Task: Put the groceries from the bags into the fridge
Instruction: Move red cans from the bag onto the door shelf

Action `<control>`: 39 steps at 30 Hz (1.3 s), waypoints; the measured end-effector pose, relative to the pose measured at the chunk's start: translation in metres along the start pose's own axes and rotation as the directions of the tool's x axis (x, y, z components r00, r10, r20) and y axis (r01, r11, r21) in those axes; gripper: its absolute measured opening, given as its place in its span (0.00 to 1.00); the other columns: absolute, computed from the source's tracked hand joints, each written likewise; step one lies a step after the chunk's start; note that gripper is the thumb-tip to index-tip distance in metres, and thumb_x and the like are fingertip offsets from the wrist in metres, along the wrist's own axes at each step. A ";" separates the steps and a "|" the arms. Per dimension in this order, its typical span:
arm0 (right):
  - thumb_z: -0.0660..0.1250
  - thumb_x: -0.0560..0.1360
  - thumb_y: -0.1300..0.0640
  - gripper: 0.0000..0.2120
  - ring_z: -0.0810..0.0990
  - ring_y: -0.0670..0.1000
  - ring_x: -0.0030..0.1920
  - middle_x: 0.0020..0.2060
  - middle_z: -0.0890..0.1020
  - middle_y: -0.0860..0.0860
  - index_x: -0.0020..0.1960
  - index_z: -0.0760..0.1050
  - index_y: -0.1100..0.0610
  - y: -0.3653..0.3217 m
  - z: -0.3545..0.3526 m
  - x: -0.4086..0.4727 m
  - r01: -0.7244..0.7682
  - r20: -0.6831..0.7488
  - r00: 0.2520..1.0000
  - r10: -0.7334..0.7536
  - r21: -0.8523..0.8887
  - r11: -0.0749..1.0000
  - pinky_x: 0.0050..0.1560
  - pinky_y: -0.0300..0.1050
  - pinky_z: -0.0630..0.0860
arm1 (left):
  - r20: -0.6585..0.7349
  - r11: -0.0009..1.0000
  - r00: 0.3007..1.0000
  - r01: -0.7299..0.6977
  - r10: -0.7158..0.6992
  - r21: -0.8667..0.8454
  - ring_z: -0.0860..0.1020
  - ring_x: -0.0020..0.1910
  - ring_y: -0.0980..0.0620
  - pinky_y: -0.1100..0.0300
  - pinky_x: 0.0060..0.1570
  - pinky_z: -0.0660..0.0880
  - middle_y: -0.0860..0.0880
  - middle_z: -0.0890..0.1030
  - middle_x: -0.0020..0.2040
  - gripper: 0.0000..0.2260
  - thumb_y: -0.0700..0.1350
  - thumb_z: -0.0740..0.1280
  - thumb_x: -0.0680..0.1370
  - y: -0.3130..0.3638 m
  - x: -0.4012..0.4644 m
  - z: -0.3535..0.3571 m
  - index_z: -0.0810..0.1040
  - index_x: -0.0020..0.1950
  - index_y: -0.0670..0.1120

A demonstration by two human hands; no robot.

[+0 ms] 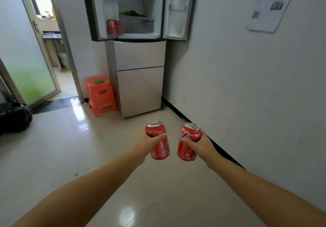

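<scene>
My left hand (pixel 147 143) grips a red soda can (pixel 158 144) upright, and my right hand (pixel 200 144) grips a second red soda can (pixel 188 142). Both are held out in front of me above the floor. Ahead stands the fridge (pixel 139 78) with both upper doors swung open. A red can (pixel 114 26) sits in the bottom shelf of the left door. Green leafy produce (pixel 132 13) lies inside above the crisper drawer. The two lower drawers are closed.
An orange plastic stool (pixel 100 94) with a small green thing on it stands left of the fridge. A white wall (pixel 247 78) runs along the right. An open doorway (pixel 53 50) lies at left, and a dark bag (pixel 15 117) sits on the glossy tile floor.
</scene>
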State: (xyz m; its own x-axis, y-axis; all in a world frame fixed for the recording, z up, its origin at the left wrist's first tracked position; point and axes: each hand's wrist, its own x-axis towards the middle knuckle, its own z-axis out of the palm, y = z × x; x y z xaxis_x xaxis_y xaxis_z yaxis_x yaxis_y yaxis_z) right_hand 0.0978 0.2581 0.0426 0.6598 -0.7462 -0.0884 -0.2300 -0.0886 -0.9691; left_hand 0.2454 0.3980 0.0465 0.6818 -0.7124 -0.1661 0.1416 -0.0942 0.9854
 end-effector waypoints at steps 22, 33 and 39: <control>0.79 0.63 0.52 0.34 0.81 0.53 0.54 0.56 0.82 0.54 0.64 0.70 0.56 -0.046 -0.053 0.424 0.011 -0.081 0.997 -0.007 0.047 0.999 0.60 0.55 0.76 | 0.074 0.983 0.992 -0.115 0.106 0.144 0.78 0.47 0.54 0.57 0.48 0.74 0.51 0.78 0.50 0.23 0.42 0.74 0.71 0.112 0.426 0.069 0.68 0.61 0.48; 0.75 0.69 0.57 0.24 0.79 0.49 0.51 0.53 0.79 0.50 0.61 0.69 0.54 -0.102 -0.058 0.694 0.130 0.151 0.980 -0.130 0.015 0.991 0.53 0.44 0.75 | -0.159 0.973 0.974 -0.131 0.162 0.192 0.76 0.47 0.55 0.58 0.48 0.72 0.50 0.76 0.53 0.25 0.44 0.74 0.71 0.166 0.643 0.084 0.67 0.64 0.46; 0.75 0.69 0.55 0.32 0.78 0.54 0.59 0.59 0.78 0.52 0.68 0.66 0.55 -0.161 -0.013 0.820 0.222 0.315 0.926 -0.211 0.000 0.975 0.63 0.57 0.73 | -0.383 0.960 0.899 -0.120 0.213 0.253 0.75 0.52 0.52 0.58 0.51 0.70 0.50 0.76 0.54 0.25 0.46 0.75 0.70 0.207 0.729 0.032 0.68 0.63 0.48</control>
State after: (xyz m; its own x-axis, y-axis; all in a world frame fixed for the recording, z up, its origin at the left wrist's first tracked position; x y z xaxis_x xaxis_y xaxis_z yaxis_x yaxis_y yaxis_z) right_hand 0.6660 -0.3481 0.1292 0.8842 -0.4644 0.0500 -0.0777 -0.2518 -0.9647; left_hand 0.7487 -0.1634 0.1302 0.9181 -0.3936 0.0471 -0.1276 -0.1809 0.9752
